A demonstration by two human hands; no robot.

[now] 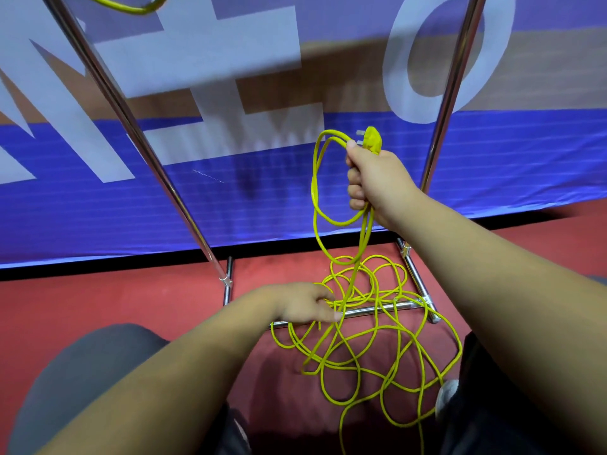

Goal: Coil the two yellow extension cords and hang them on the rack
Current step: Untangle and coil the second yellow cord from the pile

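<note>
We hold our right hand (371, 178) raised, fist closed around the yellow moulded plug (373, 139) and the first 2 loops of the thin yellow extension cord (358, 326), so the plug sits above the knuckles and the loops hang free to the left of the fist, clear of the floor. That height lets each new turn drop to the same length as the last. Our left hand (310, 302) reaches low to the tangled heap, fingers partly curled at a strand just beside the chrome base bar of the rack; we cannot tell for certain whether it already pinches the cord or only touches it.

Most of the cord lies loose on the red floor (131, 300), draped across the base bar of the chrome tube garment rack (138, 133) and spreading toward our knees. A strand runs straight from the fist down into the pile.

A loop of a second yellow cord (131, 4) shows at the top edge, probably hanging from the rack's upper part, out of view.

Room is tight: the 2 uprights frame the work, the blue and white banner (197, 77) closes the back, and the base bars may snag strands as we draw them up. Open floor lies to the left.
</note>
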